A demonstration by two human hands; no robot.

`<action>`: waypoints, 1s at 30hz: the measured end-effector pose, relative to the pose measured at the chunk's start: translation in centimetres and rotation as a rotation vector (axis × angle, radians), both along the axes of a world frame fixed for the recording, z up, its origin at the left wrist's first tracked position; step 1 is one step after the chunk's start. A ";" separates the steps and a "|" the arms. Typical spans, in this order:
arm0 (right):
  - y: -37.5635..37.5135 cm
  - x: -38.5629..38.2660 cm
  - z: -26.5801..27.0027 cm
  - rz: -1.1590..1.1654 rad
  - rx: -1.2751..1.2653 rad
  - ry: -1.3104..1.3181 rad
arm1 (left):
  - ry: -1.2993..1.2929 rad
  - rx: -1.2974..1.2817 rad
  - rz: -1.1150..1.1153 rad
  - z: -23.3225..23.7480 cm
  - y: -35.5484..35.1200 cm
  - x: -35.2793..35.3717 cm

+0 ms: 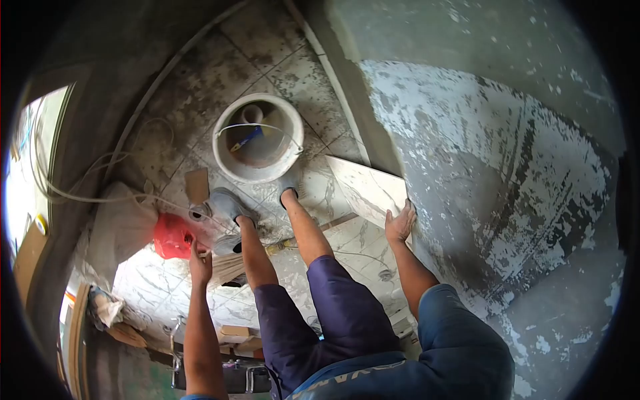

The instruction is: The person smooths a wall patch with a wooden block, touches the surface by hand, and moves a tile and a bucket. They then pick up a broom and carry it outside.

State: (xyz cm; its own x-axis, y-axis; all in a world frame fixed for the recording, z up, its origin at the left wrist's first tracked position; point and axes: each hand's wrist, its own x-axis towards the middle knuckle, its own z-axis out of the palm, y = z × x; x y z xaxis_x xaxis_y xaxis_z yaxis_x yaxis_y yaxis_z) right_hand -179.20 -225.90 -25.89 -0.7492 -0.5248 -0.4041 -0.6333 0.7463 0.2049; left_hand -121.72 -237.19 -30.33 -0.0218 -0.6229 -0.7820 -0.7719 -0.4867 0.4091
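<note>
A white marble-patterned tile (365, 188) stands on edge along the foot of the right wall. My right hand (401, 223) grips its near end, thumb on the face and fingers by the wall-side edge. Over on the left, my left hand (200, 265) is beside a red plastic bag (175, 236), thumb and forefinger apart and nothing visible between them; its other fingers are partly hidden. Beyond my feet is a round white bucket (223, 160) with a wire handle, holding greyish liquid, a blue-handled tool (248, 138) and a round cup-like item (252, 114).
A pale sack (123, 223) and a loose hose (93, 199) lie along the left wall. A small brown board (197, 185) is on the tiled floor. Behind my left leg are wood strips (227, 269) and a black case (243, 377). The right wall (467, 180) has patchy grey plaster.
</note>
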 end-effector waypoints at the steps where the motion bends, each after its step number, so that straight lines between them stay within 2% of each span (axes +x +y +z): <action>1: 0.7 -0.1 -0.5 -0.017 -0.001 0.010 | -0.034 0.065 0.026 1.5 0.4 -0.8; 5: 1.2 0.8 -2.9 -0.024 -0.098 0.105 | -0.020 0.147 0.026 4.2 2.4 -2.4; 7: 0.6 1.0 -3.6 -0.167 -0.226 0.171 | -0.042 0.179 0.032 4.6 3.5 -2.6; 12: -0.1 1.2 -4.8 -0.247 -0.123 0.273 | -0.047 0.233 0.038 6.1 3.6 -3.5; 19: -1.0 1.2 -7.0 -0.397 -0.106 0.400 | -0.070 0.252 0.045 6.6 2.8 -3.3; 24: -1.3 1.3 -7.5 -0.379 -0.065 0.501 | -0.061 0.215 0.028 6.2 2.7 -3.3; 30: -2.8 1.8 -5.4 -0.358 0.006 0.444 | -0.044 0.231 0.063 5.6 3.1 -3.9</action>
State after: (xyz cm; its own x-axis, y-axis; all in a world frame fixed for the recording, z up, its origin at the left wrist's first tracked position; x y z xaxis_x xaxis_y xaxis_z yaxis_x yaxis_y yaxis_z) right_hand -177.44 -228.71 -31.25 -0.9787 -0.2051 -0.0126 -0.1931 0.8966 0.3986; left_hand -125.65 -234.06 -24.75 0.0488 -0.4263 -0.9033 -0.7518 -0.6111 0.2478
